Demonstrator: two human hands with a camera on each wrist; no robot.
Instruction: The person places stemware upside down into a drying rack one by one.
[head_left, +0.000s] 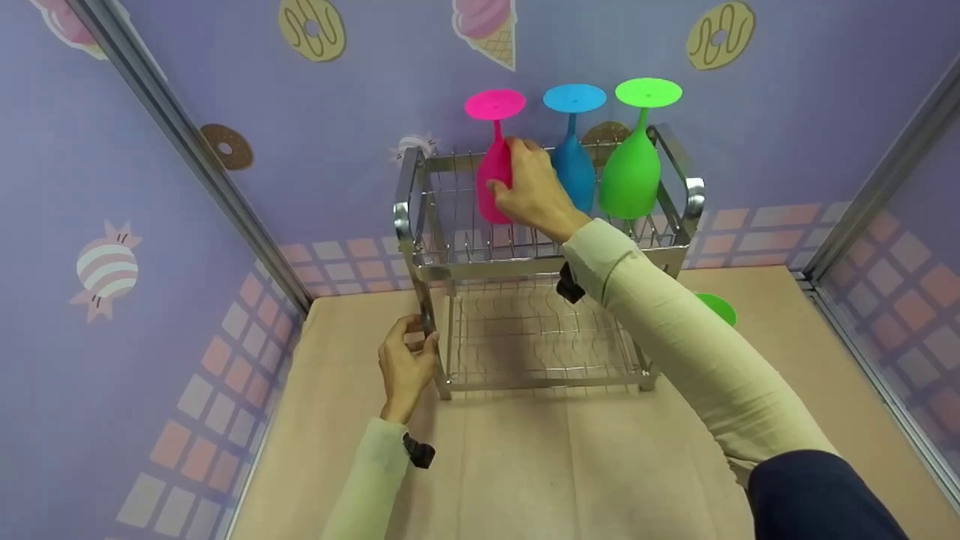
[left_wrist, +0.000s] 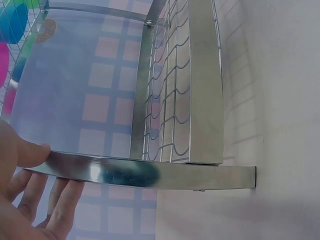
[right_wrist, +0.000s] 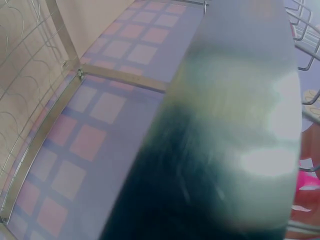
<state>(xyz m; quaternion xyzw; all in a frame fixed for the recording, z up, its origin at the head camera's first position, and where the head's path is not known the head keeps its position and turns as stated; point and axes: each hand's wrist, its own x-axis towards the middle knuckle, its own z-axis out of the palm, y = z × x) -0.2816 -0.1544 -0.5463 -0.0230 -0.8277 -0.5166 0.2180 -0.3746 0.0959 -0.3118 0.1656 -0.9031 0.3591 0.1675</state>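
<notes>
A pink plastic goblet (head_left: pixel 492 180) stands upside down on the upper shelf of a two-tier metal dish rack (head_left: pixel 487 268). My right hand (head_left: pixel 536 187) grips its bowl, thumb toward the front. To its right, a blue goblet (head_left: pixel 574 169) and a green goblet (head_left: pixel 632 176) are also inverted on that shelf. The blue one is partly hidden by my right hand. Low on the rack's left side, my left hand (head_left: pixel 406 364) holds the front upright (left_wrist: pixel 110 170), with the thumb on one side and fingers on the other in the left wrist view.
Another green item (head_left: pixel 718 307) sits on the table right of the rack, mostly behind my right sleeve. The lower wire shelf (head_left: pixel 547 322) holds nothing visible. Patterned walls (head_left: pixel 187 225) enclose the table at the back and sides.
</notes>
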